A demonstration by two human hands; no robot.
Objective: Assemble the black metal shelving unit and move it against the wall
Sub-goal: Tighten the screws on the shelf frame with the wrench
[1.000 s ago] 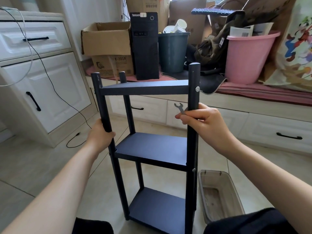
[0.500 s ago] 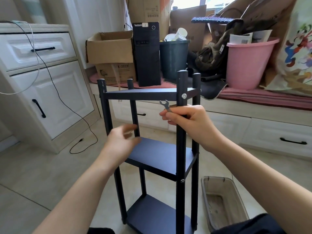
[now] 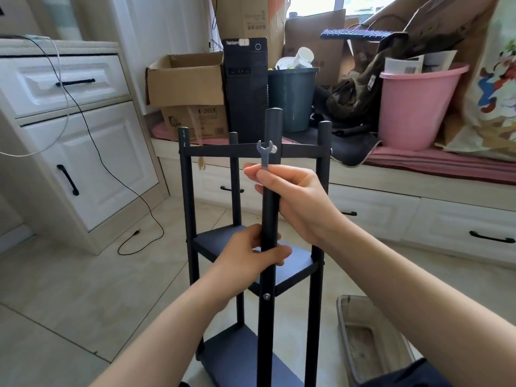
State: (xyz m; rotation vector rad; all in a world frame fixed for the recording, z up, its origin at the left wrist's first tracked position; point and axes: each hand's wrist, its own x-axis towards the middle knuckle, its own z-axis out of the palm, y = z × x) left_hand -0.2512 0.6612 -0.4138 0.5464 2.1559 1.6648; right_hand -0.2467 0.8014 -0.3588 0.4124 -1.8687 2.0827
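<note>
A black metal shelving unit (image 3: 296, 263) with three shelves and four round posts stands upright on the tiled floor in front of me. My right hand (image 3: 298, 196) grips the nearest post (image 3: 270, 219) high up and also pinches a small silver wrench (image 3: 264, 153) that sticks up beside a bolt (image 3: 275, 148). My left hand (image 3: 251, 255) grips the same post lower down, at the middle shelf's level.
White cabinets (image 3: 92, 152) with a trailing black cable (image 3: 139, 199) stand at the left. A window bench (image 3: 418, 174) behind the shelf holds cardboard boxes, a black computer tower (image 3: 245, 90), a dark bin and a pink bucket (image 3: 416, 107). A grey tray (image 3: 368, 339) lies on the floor at right.
The shelf has turned so its near post now faces me. My left hand left the left post and took hold of the near post below my right hand.
</note>
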